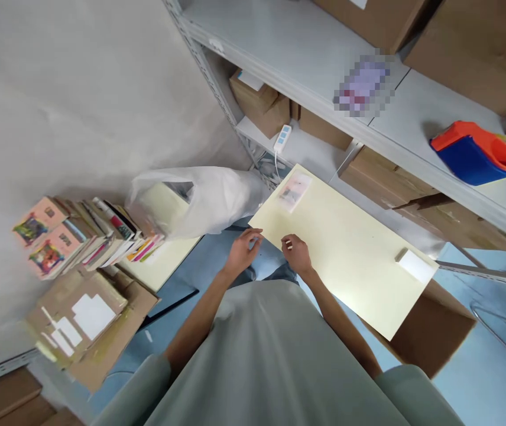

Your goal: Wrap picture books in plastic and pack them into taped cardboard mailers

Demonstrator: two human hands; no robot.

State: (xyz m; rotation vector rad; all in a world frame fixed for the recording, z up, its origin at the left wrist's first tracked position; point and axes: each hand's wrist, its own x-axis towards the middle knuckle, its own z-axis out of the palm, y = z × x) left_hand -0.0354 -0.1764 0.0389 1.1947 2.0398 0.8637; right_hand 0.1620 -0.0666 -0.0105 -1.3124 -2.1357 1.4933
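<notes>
My left hand (243, 251) is raised in front of my body, just left of the near corner of a cream tabletop (346, 236). Its fingers are loosely bent and apart, with nothing visible in them. Across a small gap, my right hand (296, 253) hovers at the tabletop's near edge, fingers curled but not closed, also without anything visible in it. Whether it touches the edge, I cannot tell. Beyond the hands lies a flat packet with a pinkish print (295, 189). A small white box (415, 265) sits at the tabletop's right end.
Left are stacked books (115, 228), a white plastic bag (221, 198) and flattened cardboard (88, 319). A grey shelf (279, 53) behind the tabletop bears cardboard boxes, an orange and blue object (477, 154) and a power strip (282, 138). An open carton (434, 328) stands below right.
</notes>
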